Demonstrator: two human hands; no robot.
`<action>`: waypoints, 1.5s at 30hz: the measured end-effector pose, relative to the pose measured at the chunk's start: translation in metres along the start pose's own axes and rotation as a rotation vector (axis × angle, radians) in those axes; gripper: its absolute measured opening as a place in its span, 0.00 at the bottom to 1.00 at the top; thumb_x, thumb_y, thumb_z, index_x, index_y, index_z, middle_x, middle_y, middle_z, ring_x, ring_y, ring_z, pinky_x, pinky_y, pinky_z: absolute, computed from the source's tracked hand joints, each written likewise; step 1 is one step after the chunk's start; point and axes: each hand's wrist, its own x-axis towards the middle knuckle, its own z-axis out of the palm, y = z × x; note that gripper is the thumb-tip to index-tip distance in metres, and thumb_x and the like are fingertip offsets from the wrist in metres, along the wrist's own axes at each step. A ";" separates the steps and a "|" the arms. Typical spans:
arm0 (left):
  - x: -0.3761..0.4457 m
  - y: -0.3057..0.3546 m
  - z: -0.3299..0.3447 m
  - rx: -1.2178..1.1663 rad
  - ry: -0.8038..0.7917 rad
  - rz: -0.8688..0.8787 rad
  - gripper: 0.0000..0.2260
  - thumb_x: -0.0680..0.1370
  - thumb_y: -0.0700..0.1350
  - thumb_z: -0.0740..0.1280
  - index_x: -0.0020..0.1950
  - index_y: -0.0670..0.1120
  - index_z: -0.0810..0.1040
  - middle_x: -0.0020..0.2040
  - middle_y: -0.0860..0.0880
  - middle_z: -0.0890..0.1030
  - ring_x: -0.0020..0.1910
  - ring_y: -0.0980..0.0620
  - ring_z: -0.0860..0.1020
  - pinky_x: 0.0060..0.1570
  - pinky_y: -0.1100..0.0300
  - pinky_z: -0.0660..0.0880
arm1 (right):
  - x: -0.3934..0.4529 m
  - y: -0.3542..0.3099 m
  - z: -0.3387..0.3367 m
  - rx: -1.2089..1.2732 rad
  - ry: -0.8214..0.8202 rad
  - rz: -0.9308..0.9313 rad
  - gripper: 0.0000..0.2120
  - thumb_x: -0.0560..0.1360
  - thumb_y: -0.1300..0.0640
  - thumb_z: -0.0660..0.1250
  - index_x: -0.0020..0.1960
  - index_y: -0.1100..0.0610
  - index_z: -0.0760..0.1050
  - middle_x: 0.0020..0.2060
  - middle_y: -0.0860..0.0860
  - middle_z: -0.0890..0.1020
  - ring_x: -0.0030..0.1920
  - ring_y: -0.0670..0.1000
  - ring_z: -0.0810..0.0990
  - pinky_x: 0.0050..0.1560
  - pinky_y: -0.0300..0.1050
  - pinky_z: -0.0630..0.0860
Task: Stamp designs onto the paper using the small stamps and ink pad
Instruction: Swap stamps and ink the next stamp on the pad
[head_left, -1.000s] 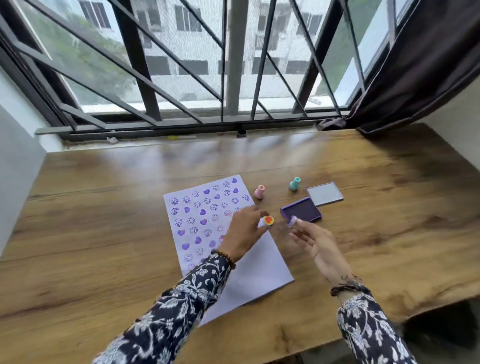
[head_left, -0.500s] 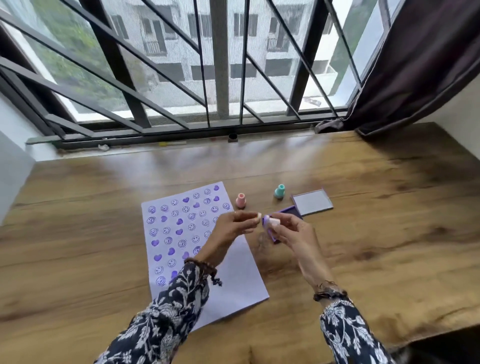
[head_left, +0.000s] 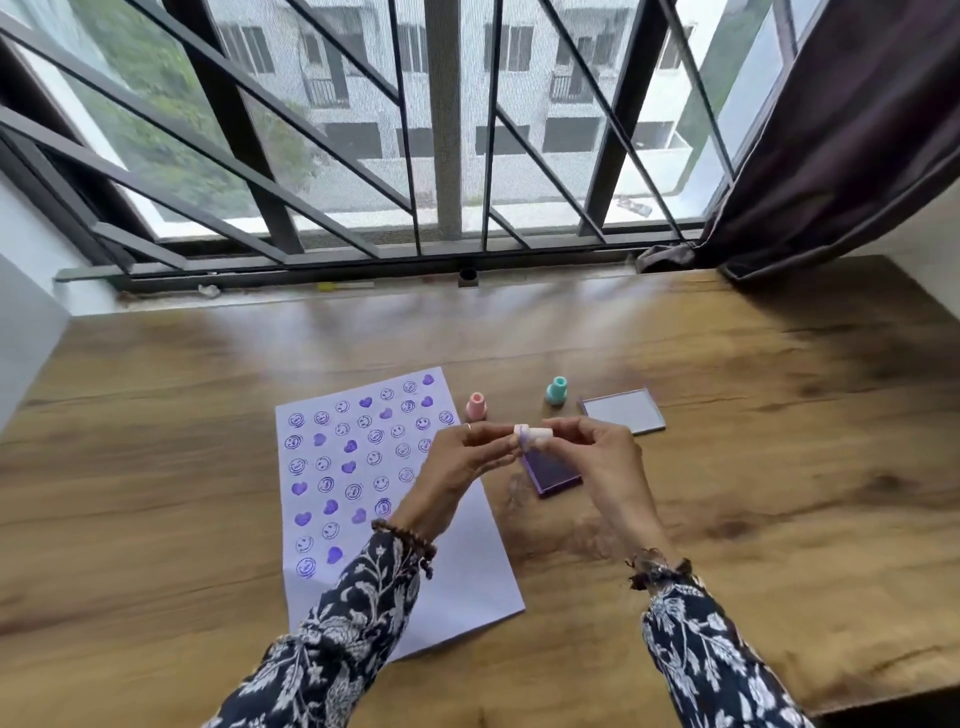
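A white paper lies on the wooden table, its upper left part covered with purple smileys and hearts. Both hands meet above the purple ink pad. A small lilac stamp lies sideways between them: my right hand pinches its pale handle end, and my left hand pinches the end with the cap. A pink stamp and a teal stamp stand upright on the table beyond the hands. My left forearm hides part of the paper.
The ink pad's lid lies to the right of the teal stamp. A barred window runs along the table's far edge, with a dark curtain at the right. The table's near right corner ends close to my right sleeve.
My right hand lifted the lilac stamp from the ink pad toward my left hand, which came off the paper to meet it. The small orange piece by my left fingers is gone from view.
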 end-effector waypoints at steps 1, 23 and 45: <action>0.001 -0.003 0.000 -0.015 0.027 0.004 0.11 0.67 0.43 0.72 0.48 0.42 0.83 0.41 0.50 0.86 0.45 0.55 0.82 0.44 0.69 0.77 | 0.003 0.000 0.000 0.014 -0.020 0.005 0.11 0.63 0.55 0.77 0.44 0.57 0.84 0.39 0.55 0.86 0.42 0.49 0.84 0.48 0.44 0.79; 0.022 -0.032 -0.024 1.060 0.603 0.145 0.27 0.70 0.48 0.71 0.66 0.47 0.66 0.62 0.45 0.73 0.62 0.45 0.69 0.57 0.53 0.60 | 0.078 -0.004 0.034 -0.965 -0.034 -0.370 0.15 0.76 0.62 0.58 0.61 0.58 0.72 0.57 0.57 0.77 0.50 0.61 0.79 0.48 0.52 0.75; -0.008 0.003 -0.007 -0.057 0.388 0.204 0.10 0.72 0.39 0.70 0.52 0.47 0.80 0.48 0.47 0.84 0.47 0.53 0.82 0.45 0.65 0.79 | 0.020 -0.010 0.048 0.227 -0.194 -0.054 0.08 0.76 0.65 0.62 0.55 0.62 0.75 0.47 0.57 0.80 0.46 0.50 0.79 0.43 0.38 0.79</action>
